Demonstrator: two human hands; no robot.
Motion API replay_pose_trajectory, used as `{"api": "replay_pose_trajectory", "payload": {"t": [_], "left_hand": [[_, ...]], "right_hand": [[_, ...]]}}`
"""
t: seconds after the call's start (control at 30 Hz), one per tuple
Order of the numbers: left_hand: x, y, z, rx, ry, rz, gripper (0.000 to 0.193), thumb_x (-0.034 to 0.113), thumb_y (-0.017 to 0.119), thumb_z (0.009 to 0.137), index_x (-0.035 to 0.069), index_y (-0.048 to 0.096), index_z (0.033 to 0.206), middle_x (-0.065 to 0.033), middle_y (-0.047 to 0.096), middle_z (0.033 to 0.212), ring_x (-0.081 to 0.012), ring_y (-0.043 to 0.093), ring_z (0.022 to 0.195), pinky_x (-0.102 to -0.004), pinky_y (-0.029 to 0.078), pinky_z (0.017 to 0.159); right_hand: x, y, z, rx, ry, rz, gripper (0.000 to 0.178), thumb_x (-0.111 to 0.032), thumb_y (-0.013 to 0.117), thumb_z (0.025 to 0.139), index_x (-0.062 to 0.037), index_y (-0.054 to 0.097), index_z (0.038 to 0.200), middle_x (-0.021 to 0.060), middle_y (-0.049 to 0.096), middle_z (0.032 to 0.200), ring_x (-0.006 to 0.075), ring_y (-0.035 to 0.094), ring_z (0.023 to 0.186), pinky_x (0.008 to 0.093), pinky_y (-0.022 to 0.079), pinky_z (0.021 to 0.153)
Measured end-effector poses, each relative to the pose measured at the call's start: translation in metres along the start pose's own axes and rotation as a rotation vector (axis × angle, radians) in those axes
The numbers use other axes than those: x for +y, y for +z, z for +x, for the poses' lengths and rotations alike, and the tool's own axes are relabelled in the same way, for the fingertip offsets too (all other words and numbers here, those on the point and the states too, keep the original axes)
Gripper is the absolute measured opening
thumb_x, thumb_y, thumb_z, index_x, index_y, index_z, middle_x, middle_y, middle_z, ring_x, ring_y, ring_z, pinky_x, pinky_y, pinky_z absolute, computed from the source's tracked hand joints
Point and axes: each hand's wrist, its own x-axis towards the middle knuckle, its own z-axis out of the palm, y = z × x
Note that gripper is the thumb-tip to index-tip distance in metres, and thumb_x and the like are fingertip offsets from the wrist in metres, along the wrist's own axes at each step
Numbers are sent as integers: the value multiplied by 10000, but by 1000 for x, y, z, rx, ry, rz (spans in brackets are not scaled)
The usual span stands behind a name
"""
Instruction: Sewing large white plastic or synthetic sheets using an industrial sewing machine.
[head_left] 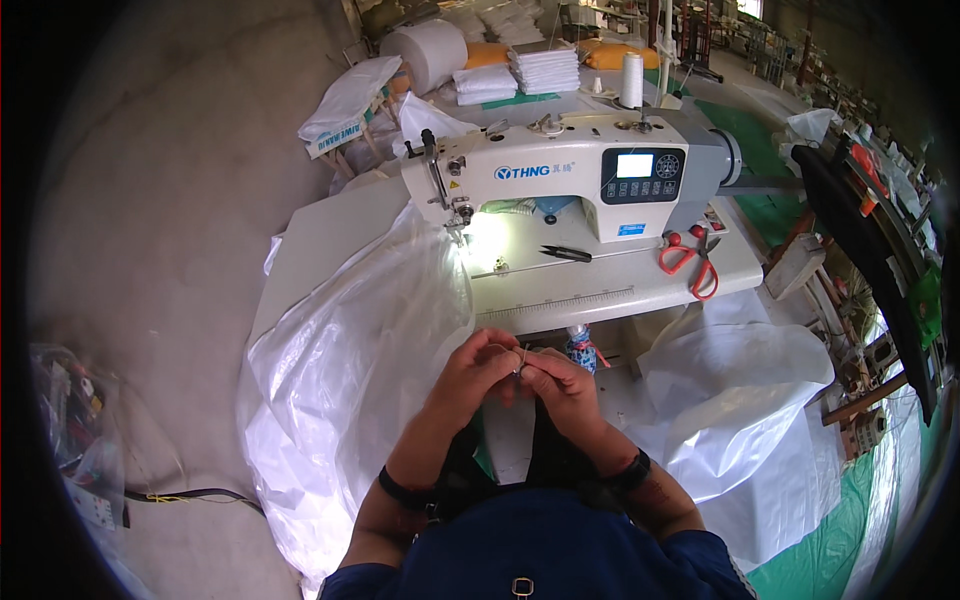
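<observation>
My left hand (478,372) and my right hand (565,386) meet just in front of the sewing machine's table edge. The fingertips of both are pinched together on a small shiny metal piece (518,371), mostly covered by the fingers; its exact kind cannot be made out. A fine pale thread seems to run by the fingers. Beyond them stands a white sewing machine (530,165) with its lamp and screen lit. White plastic sheeting (360,370) lies under its needle area and hangs down on the left, beside my left forearm.
Black thread snips (567,254) and red-handled scissors (690,262) lie on the machine table (600,305). A white thread cone (632,82) stands behind the machine, near folded white stacks (545,70). More white sheeting (740,400) is heaped at the right. A black cable (200,493) crosses the floor.
</observation>
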Motion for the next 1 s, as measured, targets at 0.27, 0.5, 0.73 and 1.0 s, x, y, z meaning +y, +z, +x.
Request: {"api": "replay_pose_trajectory", "payload": {"t": [0.27,0.5,0.73,1.0], "left_hand": [[-6,5,-6,-47,219,323,180,43,641,849,-10,565,1003,-68,629,826,-125,599,607,-238,481,539],[6,13,-10,83,714,984,247,80,688,830,-22,569,1021,-91,628,874,-154,629,749,-290,501,618],[-6,-4,-3,156,693,461,188,67,633,868,12,574,1038,-107,610,1007,-139,592,837,-270,483,675],[-30,12,-3,-190,247,-672,310,359,537,939,74,562,1060,-84,605,1121,-269,427,1263,-451,348,1056]], "right_hand": [[-16,-9,3,-58,264,389,210,-124,555,944,-41,652,1111,-5,573,886,71,556,773,199,434,648],[-46,-2,17,85,-228,-319,110,-70,546,941,-11,638,938,30,589,851,85,565,727,228,452,616],[-55,5,9,-161,129,248,167,-182,489,985,-38,572,972,59,631,817,122,607,670,234,468,573],[-48,16,9,-177,32,109,201,-189,463,997,-29,577,954,48,638,907,102,612,751,222,471,613]]}}
